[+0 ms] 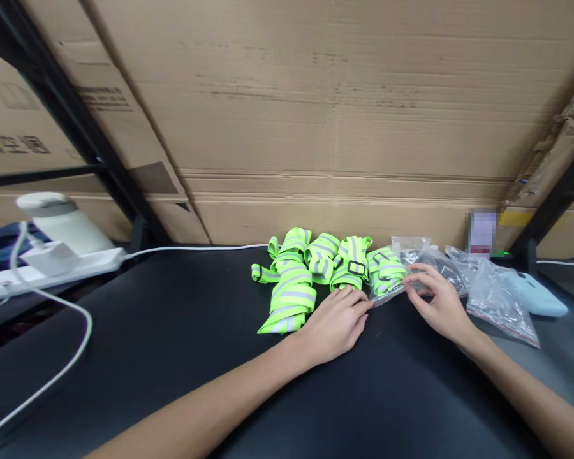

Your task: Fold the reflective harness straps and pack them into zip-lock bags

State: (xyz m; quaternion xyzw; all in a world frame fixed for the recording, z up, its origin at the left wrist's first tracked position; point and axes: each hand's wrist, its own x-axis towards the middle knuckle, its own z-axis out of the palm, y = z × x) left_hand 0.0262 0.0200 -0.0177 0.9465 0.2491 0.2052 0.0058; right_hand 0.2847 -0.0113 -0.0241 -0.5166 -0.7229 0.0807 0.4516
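Observation:
Rolled neon-yellow reflective straps (294, 287) with grey stripes and black buckles lie in a row on the black table. At the right end of the row, one strap bundle (385, 269) sits in or under a clear plastic bag (387, 294). My left hand (339, 322) lies in front of the bundles, palm down, its fingertips closed at the bag's near left corner; its thumb is mostly hidden. My right hand (435, 303) pinches the bag's right side between thumb and fingers.
More clear plastic bags (500, 299) lie at the right, partly over a light-blue phone-like object (538, 294). A big cardboard sheet (339, 127) stands behind the table. On the left are a white power strip (86, 266), a white bottle (69, 223) and a white cable (83, 338).

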